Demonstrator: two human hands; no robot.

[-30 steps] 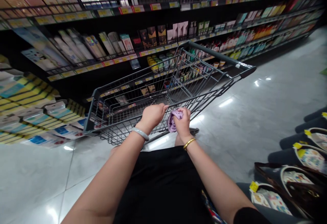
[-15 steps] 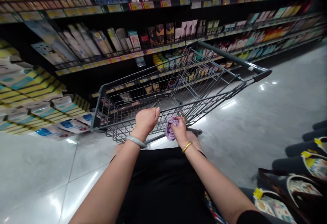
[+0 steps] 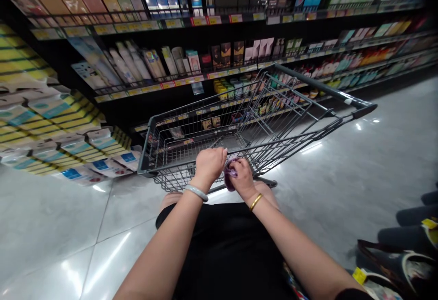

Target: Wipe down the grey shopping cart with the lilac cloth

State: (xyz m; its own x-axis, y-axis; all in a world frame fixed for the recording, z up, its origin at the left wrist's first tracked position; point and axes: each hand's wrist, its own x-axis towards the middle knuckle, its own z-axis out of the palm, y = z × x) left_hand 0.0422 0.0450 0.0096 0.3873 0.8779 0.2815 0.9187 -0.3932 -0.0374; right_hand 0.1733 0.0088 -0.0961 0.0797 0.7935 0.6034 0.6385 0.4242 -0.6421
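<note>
Both bare forearms are reaching forward and converging toward the middle of the view. The left hand (image 3: 209, 163) is curling into a loose fist, knuckles up and back of the hand facing the camera, with the thumb lying along its right edge. A pale bangle is sitting on the left wrist. The right hand (image 3: 242, 178) is lying just beside it, almost touching, its fingers (image 3: 236, 168) folding inward in a closed grip, wrist bending slightly down. A gold bangle is circling the right wrist. Both elbows are bending outward.
</note>
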